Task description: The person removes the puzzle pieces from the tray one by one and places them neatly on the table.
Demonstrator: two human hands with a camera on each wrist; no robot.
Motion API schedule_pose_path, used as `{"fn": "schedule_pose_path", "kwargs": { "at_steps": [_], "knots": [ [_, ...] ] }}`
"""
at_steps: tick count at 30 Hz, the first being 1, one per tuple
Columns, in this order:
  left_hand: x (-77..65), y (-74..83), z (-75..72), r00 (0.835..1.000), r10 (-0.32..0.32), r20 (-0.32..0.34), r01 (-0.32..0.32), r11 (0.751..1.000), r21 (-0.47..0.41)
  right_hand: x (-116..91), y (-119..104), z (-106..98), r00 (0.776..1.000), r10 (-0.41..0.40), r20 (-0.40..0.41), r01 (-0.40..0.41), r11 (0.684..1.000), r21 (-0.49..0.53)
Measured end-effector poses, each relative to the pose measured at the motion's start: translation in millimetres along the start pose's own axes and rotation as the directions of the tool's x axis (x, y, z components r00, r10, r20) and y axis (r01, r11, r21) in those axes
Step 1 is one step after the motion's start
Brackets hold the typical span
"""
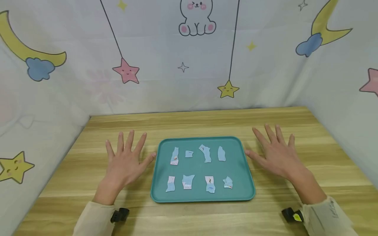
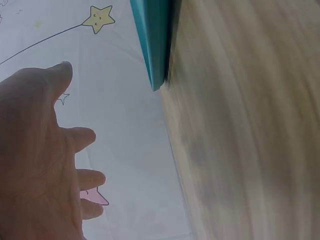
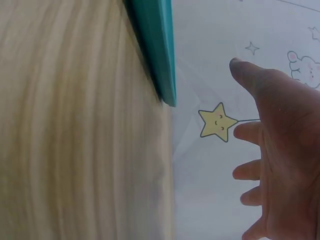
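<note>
Both hands hold nothing, palms down with fingers spread. My left hand (image 1: pixel 126 165) is just left of a teal tray (image 1: pixel 189 168), its thumb tip close to the tray's left rim. On the other side, my right hand (image 1: pixel 279 155) has its thumb pointing at the right rim. Several torn pieces of light blue and white printed paper lie apart in two rows on the tray. The back row includes a tall strip (image 1: pixel 175 156), a small scrap (image 1: pixel 189 153) and a bent piece (image 1: pixel 206 153). In front lie a wide piece (image 1: pixel 188 181) and a crumpled scrap (image 1: pixel 228 182).
The tray rests on a wood-grain table (image 1: pixel 200 219). A white cloth (image 1: pixel 159 88) printed with stars, moons and a bear hangs behind the table and along both sides. Each wrist carries a small black device, the left one (image 1: pixel 119 215) beside a pale sleeve (image 1: pixel 94 219).
</note>
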State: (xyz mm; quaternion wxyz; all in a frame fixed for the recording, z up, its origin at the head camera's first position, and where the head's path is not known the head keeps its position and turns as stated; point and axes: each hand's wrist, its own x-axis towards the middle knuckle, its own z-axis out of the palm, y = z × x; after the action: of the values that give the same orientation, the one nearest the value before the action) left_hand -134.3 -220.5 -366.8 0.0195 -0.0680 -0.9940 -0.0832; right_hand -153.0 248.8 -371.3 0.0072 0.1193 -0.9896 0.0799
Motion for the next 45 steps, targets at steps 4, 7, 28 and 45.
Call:
{"fn": "schedule_pose_path", "kwargs": {
  "at_steps": [4, 7, 28, 45],
  "knots": [
    [-0.1, 3.7, -1.9, 1.000, 0.022, 0.010, -0.022, 1.000, -0.013, -3.7, -4.0, -2.6, 0.998, -0.062, -0.020, 0.063, 0.995, 0.076],
    [-1.0, 10.4, -4.3, 0.999, 0.036, 0.024, -0.035, 0.998, -0.047, -6.3, -13.7, -2.0, 0.987, -0.161, -0.019, 0.161, 0.961, 0.225],
    [-23.8, 28.9, 18.5, 0.960, 0.023, 0.278, 0.073, 0.942, -0.327, -11.6, -46.7, 27.9, 0.893, -0.446, 0.055, 0.405, 0.852, 0.330],
    [-26.9, 28.4, 21.2, 0.952, 0.026, 0.305, 0.087, 0.932, -0.352, -13.5, -49.6, 30.8, 0.900, -0.431, 0.059, 0.386, 0.855, 0.346]
  ]
}}
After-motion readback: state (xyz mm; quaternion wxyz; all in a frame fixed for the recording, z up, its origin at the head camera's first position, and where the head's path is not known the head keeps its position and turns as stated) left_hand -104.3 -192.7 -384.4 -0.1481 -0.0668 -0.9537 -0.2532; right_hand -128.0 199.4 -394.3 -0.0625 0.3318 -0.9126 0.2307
